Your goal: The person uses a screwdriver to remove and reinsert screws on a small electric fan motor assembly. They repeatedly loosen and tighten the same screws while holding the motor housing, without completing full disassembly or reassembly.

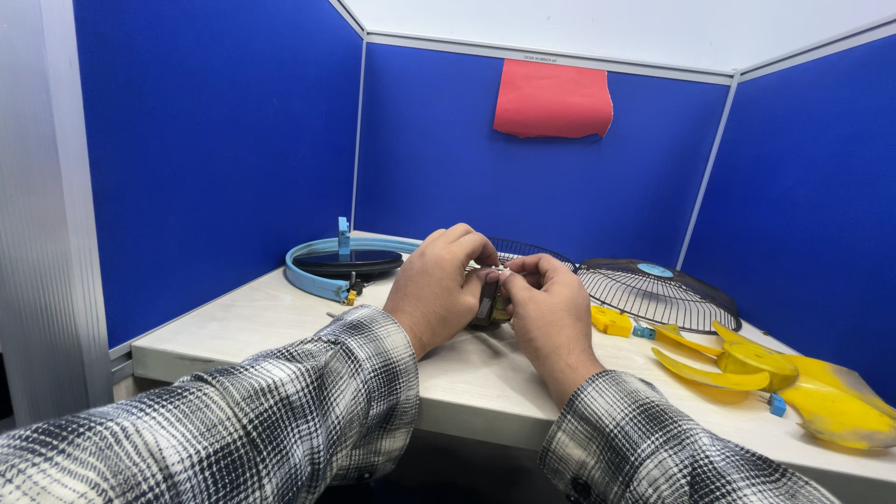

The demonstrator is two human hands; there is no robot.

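My left hand and my right hand are close together over the middle of the pale table. Between them they grip a small dark part with a thin metal shaft; most of it is hidden by my fingers. The fingertips of both hands pinch at its top. Just behind my hands lies a black wire fan guard, partly hidden by them.
A light blue ring with a dark disc inside lies at the left. A second black wire guard with a blue centre cap and yellow fan blades lie at the right. Blue partition walls enclose the table; a red cloth hangs on the back one.
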